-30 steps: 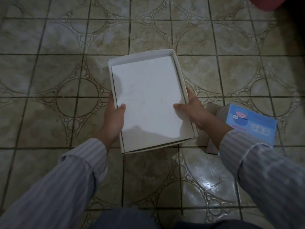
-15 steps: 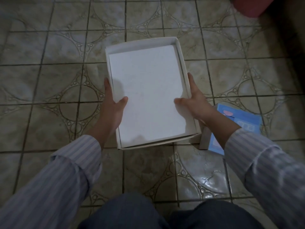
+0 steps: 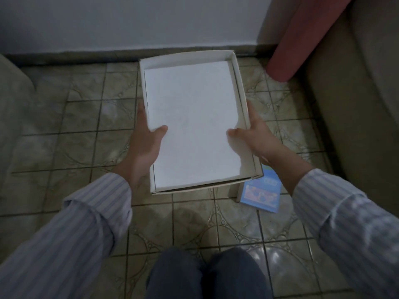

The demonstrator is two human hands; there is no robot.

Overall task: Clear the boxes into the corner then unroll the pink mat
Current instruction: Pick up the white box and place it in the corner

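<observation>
An open white cardboard box (image 3: 192,124) is held above the tiled floor (image 3: 82,117) by both hands: the left hand (image 3: 144,143) grips its left wall and the right hand (image 3: 252,139) its right wall, each thumb hooked over the rim while the fingers are hidden behind the sides. A blue printed box (image 3: 260,196) is partly covered by the white box and the right forearm, its print too blurred to be read. The rolled pink mat (image 3: 302,37) is seen leaning beside a beige sofa (image 3: 354,93), its upper end cut off by the frame.
</observation>
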